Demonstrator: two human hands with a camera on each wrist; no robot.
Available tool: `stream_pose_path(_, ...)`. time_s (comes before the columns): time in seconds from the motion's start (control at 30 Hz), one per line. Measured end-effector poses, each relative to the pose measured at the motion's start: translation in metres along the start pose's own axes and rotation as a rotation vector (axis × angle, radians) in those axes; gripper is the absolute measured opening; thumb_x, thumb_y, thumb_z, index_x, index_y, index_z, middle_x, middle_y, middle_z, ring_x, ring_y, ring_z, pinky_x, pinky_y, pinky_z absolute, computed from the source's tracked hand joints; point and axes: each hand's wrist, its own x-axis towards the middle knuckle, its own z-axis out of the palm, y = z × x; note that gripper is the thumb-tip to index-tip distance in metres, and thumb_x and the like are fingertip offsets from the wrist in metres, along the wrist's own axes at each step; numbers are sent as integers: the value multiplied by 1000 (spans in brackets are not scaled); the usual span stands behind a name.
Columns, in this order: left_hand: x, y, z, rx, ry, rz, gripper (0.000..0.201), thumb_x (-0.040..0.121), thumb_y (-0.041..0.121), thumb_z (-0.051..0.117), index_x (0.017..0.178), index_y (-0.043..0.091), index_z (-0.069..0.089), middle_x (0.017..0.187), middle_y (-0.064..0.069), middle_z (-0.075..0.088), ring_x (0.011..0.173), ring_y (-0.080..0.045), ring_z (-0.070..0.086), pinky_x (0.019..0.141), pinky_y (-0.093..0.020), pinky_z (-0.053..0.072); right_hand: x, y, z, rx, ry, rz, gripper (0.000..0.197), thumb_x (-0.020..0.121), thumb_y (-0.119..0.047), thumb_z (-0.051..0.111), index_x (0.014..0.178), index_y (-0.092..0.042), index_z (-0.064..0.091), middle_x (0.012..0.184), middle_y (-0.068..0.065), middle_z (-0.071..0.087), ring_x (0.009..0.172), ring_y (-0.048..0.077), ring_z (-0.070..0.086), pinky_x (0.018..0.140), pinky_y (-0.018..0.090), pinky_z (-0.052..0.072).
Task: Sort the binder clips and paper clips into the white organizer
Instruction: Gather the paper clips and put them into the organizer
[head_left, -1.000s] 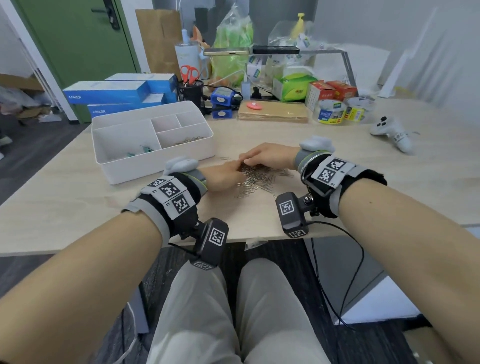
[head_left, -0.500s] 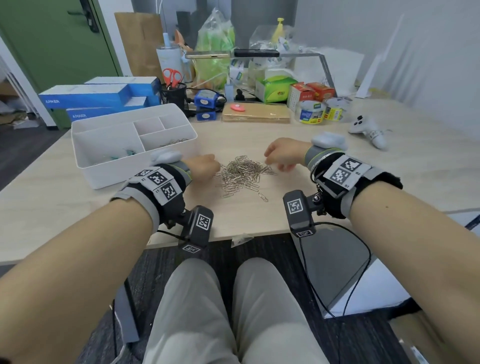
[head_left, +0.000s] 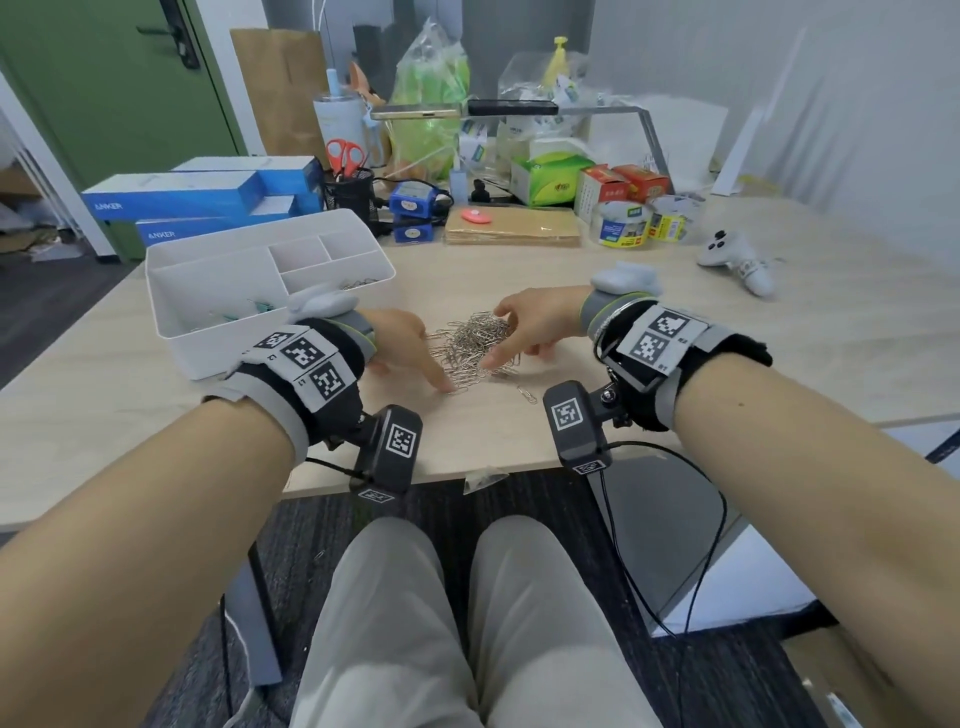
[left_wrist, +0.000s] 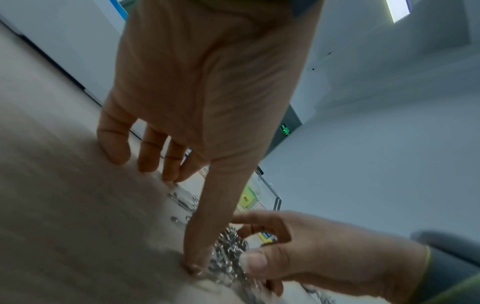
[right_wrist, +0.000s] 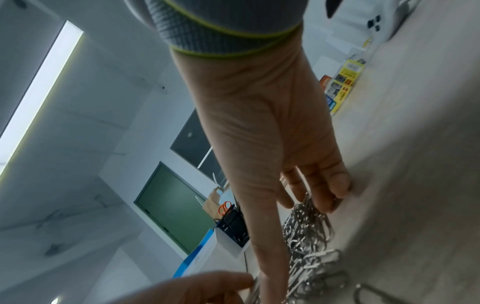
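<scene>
A heap of silver paper clips (head_left: 475, 345) lies on the wooden table near its front edge. My left hand (head_left: 415, 353) stands at the heap's left side with spread fingers (left_wrist: 148, 162) on the table and its thumb (left_wrist: 194, 263) at the heap's edge. My right hand (head_left: 519, 332) arches over the heap's right side, fingertips (right_wrist: 337, 185) on the table behind the paper clips (right_wrist: 311, 236) and its thumb in front. Neither hand holds anything. The white organizer (head_left: 218, 358) stands to the left. It holds teal binder clips (head_left: 260, 306) in the big compartment and a few paper clips (head_left: 358, 283) in another.
One stray paper clip (head_left: 527, 395) lies just in front of the heap. Blue boxes (head_left: 197, 197), a pen cup with scissors (head_left: 348, 187), a cardboard pad (head_left: 514, 228), tape rolls (head_left: 621, 223) and a white controller (head_left: 732, 257) line the back and right of the table.
Half a second ago both hands were drawn back from the heap with curled fingers. Now they have closed in on it from both sides with fingers spread.
</scene>
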Motion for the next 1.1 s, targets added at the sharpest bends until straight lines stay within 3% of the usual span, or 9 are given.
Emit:
stream_pose_path(0.2, 4, 18, 7, -23, 142, 110, 67, 79, 41, 71, 136, 14, 47, 129, -3, 57, 115, -21, 56, 96, -28, 46, 8, -14, 4, -151, 34, -103, 78, 69, -46, 78, 134, -17, 47, 126, 4, 57, 76, 14, 63, 83, 29, 52)
stream_pose_path(0.3, 6, 26, 6, -19, 146, 163, 35, 82, 34, 69, 110, 17, 58, 102, -3, 56, 91, -19, 51, 69, -23, 41, 10, -13, 7, -4, 53, -146, 59, 74, -31, 78, 125, -14, 55, 122, 12, 61, 40, 3, 59, 64, 23, 51)
stream_pose_path(0.37, 9, 29, 6, -20, 155, 168, 29, 83, 31, 68, 107, 17, 59, 97, -3, 55, 86, -18, 48, 62, -23, 38, 13, -11, 8, 28, 82, -155, 49, 76, -23, 77, 119, -10, 58, 116, 15, 64, 31, -1, 55, 58, 21, 50)
stream_pose_path(0.6, 16, 31, 7, -127, 244, 171, 37, 84, 25, 69, 114, 3, 64, 92, -4, 56, 76, -14, 53, 46, -11, 35, 16, -8, 10, 104, 165, -131, 29, 74, -15, 77, 98, -3, 67, 78, 12, 70, 41, 3, 60, 42, 8, 43)
stream_pose_path(0.73, 17, 29, 7, -331, 265, 167, 26, 84, 17, 70, 105, 2, 67, 71, -2, 59, 36, -1, 55, 32, -3, 36, 14, -10, 9, 187, 185, -128, 21, 74, -9, 76, 91, -2, 68, 86, 21, 72, 68, 27, 71, 63, 22, 56)
stream_pose_path(0.83, 18, 26, 8, -494, 267, 140, 25, 84, 10, 69, 106, -1, 66, 66, -1, 58, 32, -2, 55, 34, -7, 44, 14, -11, 9, 218, 213, -128, 22, 73, -9, 76, 91, 1, 70, 92, 25, 73, 83, 34, 73, 80, 37, 58)
stream_pose_path(0.9, 20, 23, 8, -583, 268, 128, 25, 83, 9, 70, 106, 1, 64, 70, -6, 61, 31, -1, 55, 38, -11, 49, 13, -12, 8, 234, 215, -131, 21, 73, -9, 76, 91, 1, 69, 92, 25, 72, 83, 34, 73, 79, 38, 58)
stream_pose_path(1.03, 20, 21, 7, -652, 293, 121, 22, 83, 10, 71, 102, 3, 64, 79, -14, 68, 51, -14, 63, 64, -26, 59, 11, -13, 4, 290, 225, -135, 26, 74, -6, 76, 94, 8, 68, 86, 27, 71, 71, 33, 70, 78, 39, 58)
stream_pose_path(1.1, 19, 19, 6, -700, 291, 133, 16, 84, 7, 69, 99, 5, 62, 75, -12, 65, 39, -5, 60, 54, -20, 57, 12, -17, 3, 298, 239, -139, 27, 74, -5, 74, 95, 9, 68, 78, 21, 69, 60, 24, 67, 79, 39, 57)
